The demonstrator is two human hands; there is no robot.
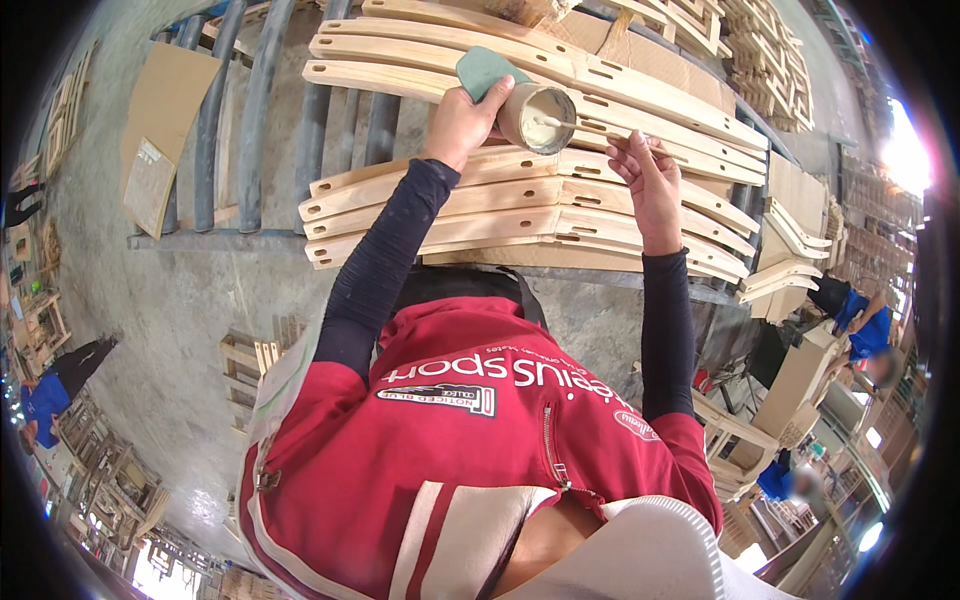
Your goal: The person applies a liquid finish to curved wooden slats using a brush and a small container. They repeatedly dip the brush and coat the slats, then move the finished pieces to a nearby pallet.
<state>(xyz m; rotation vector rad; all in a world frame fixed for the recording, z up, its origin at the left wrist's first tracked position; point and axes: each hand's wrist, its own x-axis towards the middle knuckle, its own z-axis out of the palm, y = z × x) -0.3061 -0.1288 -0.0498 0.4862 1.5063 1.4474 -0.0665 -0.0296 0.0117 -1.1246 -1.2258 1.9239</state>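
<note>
My left hand (462,122) is closed round a round cup (512,122), tipped so that the pale cream paste (541,106) inside shows. A flat green piece (486,70), perhaps a sheet of sandpaper, is pinched by the same hand at the cup's far left side. Between its fingertips, my right hand (652,185) holds a thin stick (590,129), whose tip reaches into the paste. Under both hands lie curved wooden slats with slots, a far group (690,112) and a near group (480,202), side by side across the stand.
Grey metal rollers (255,120) carry the slats, with cardboard (170,95) on the left end. More curved wooden pieces (785,278) lie at the right end. Stacked wooden frames (770,65) stand beyond. People in blue (868,325) work at the right and far left.
</note>
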